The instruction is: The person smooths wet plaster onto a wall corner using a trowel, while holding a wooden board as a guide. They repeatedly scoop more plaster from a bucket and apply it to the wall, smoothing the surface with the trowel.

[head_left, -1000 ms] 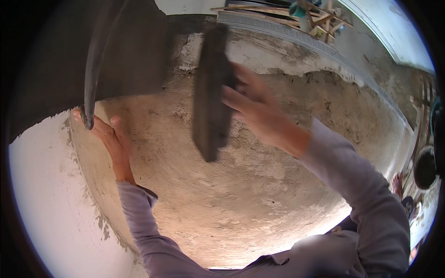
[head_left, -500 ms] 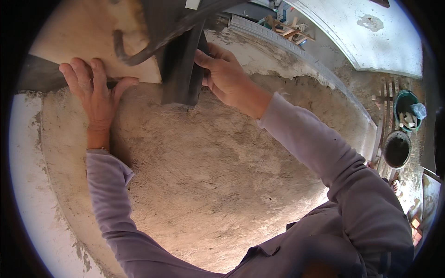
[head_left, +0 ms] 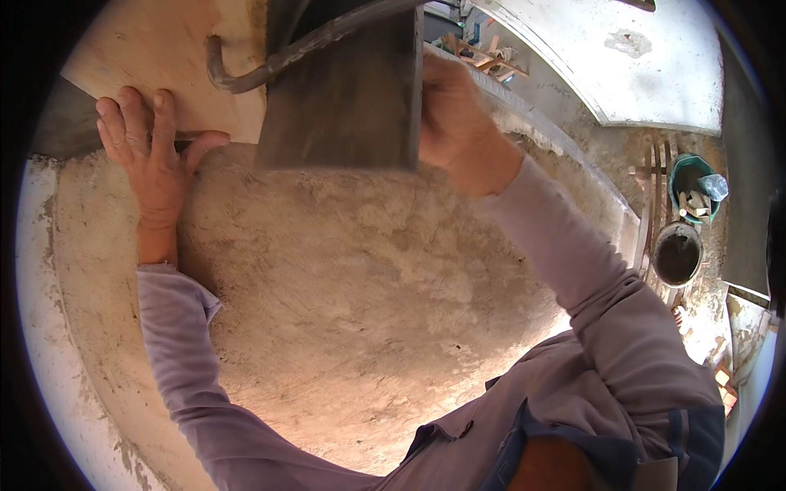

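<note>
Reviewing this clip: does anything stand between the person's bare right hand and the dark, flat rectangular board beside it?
Nothing visible does: the right hand grips the board at its right edge. A dark, bent, metal-looking rod crosses before the board's upper part in view, left of the hand.

Surface finishes: rough plaster, wood, dark matt face, cloth.
Plaster coat: rough, matt, scored and pitted. Pale board: looks like wood, fairly smooth. Dark slab: smooth-looking, matt, motion-blurred; material uncertain. Bent rod: apparently metal, scuffed, dull sheen. Sleeves: matt cloth, creased. Green tub: apparently plastic. White panel: smooth, one rough patch. Left-hand wall: pale, matt, flaking along its edge.
</note>
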`<action>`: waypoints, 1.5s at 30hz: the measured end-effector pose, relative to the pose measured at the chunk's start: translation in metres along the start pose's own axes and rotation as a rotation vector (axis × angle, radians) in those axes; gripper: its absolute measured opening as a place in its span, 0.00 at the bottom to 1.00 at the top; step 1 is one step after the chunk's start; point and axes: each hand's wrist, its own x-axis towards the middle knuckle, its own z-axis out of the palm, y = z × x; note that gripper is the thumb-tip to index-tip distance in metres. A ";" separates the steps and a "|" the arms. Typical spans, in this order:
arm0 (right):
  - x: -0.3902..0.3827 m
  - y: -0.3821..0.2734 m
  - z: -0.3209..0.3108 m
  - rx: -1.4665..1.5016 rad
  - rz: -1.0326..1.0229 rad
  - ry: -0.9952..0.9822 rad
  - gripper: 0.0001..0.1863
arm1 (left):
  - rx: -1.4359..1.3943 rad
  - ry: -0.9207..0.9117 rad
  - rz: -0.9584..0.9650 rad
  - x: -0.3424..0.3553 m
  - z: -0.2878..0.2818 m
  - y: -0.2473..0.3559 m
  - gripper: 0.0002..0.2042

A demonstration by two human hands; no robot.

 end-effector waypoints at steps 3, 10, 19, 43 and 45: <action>-0.006 0.003 -0.008 -0.240 0.016 0.213 0.27 | 0.011 0.002 0.016 0.003 -0.001 0.000 0.48; 0.020 0.053 -0.030 -0.307 0.154 0.338 0.40 | 0.016 -0.003 0.016 0.004 -0.001 0.004 0.47; 0.013 0.022 0.010 -0.087 0.023 0.183 0.20 | 0.040 -0.079 0.032 0.001 -0.005 0.004 0.53; 0.053 0.021 -0.034 -0.343 0.078 0.358 0.34 | 0.013 -0.060 0.038 0.007 -0.002 0.002 0.49; 0.039 0.017 -0.003 -0.256 0.025 0.319 0.16 | 0.020 -0.080 0.034 -0.003 -0.009 0.000 0.49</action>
